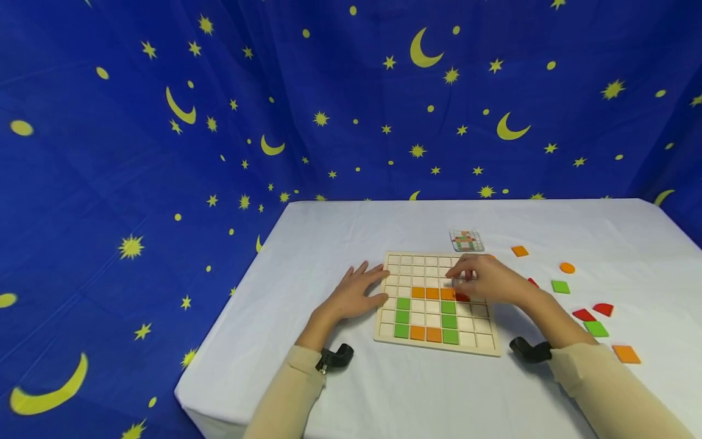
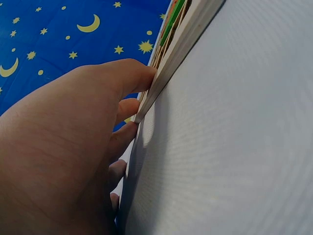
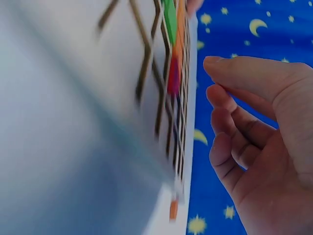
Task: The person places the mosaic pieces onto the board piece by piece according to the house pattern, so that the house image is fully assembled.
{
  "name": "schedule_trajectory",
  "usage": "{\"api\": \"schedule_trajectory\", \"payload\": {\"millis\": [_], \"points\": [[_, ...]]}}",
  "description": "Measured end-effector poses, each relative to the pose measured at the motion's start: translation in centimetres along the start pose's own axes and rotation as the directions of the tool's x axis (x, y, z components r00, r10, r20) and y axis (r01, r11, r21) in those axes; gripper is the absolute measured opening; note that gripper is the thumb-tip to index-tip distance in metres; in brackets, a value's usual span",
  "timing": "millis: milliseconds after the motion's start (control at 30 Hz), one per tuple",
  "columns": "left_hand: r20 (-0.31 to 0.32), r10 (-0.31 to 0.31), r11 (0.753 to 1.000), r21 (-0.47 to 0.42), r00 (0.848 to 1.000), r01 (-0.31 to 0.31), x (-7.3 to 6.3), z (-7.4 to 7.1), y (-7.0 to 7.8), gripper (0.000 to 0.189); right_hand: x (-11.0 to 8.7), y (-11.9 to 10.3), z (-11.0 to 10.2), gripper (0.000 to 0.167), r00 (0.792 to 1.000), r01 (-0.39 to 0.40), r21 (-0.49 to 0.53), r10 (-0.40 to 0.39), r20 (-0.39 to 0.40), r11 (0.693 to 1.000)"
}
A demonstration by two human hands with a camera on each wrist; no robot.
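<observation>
A wooden grid board (image 1: 433,320) lies on the table, with orange square tiles (image 1: 432,294) and green square tiles (image 1: 403,317) in some of its cells. At the right end of the orange row is a red piece (image 1: 462,297), partly hidden below my right hand (image 1: 490,280). That hand hovers over the board's right side, fingers loosely bent; in the right wrist view nothing shows between thumb and fingertips. My left hand (image 1: 353,296) rests at the board's left edge, fingers spread, with thumb and fingertips touching the rim (image 2: 168,63).
Behind the board lies a small pattern card (image 1: 467,241). Loose pieces are scattered to the right: orange squares (image 1: 626,354), green squares (image 1: 596,329), red quarter-rounds (image 1: 603,310) and an orange disc (image 1: 567,267). A blue star-patterned cloth (image 1: 351,91) hangs behind the white-covered table (image 1: 351,244).
</observation>
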State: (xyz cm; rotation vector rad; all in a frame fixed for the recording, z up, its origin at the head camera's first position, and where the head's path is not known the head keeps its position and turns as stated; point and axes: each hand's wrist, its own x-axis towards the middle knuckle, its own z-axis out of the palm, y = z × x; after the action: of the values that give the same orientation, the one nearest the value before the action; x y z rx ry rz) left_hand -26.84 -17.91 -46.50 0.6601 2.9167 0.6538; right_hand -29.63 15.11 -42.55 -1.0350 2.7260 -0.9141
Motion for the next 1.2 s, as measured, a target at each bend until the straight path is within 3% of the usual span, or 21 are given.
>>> {"api": "schedule_trajectory", "payload": {"millis": [267,700,800,933,1200], "points": [[0.002,0.010,1.000,-0.002,1.000,-0.010,-0.1,-0.2,0.2,0.059,-3.9,3.4,-2.4,0.025,0.994,-0.061,-0.077,0.053,-0.099,0.995],[-0.001,0.005,1.000,-0.007,1.000,-0.005,0.0,-0.3,0.1,0.058,-8.3,7.8,-5.0,0.034,0.959,-0.253,-0.097,0.237,-0.154,0.962],[0.002,0.006,1.000,-0.007,1.000,-0.006,0.0,-0.2,0.1,0.059,-8.8,8.6,-5.4,0.036,0.946,-0.298,-0.096,0.281,-0.159,0.950],[0.001,0.005,1.000,-0.010,1.000,-0.005,0.0,-0.2,0.0,0.059,-9.0,9.8,-5.7,0.037,0.944,-0.305,-0.109,0.285,-0.165,0.946],[-0.001,-0.001,1.000,-0.002,1.000,0.001,0.0,0.0,0.1,0.058,-7.3,11.2,-6.3,0.049,0.926,-0.357,-0.050,0.347,-0.148,0.933]]}}
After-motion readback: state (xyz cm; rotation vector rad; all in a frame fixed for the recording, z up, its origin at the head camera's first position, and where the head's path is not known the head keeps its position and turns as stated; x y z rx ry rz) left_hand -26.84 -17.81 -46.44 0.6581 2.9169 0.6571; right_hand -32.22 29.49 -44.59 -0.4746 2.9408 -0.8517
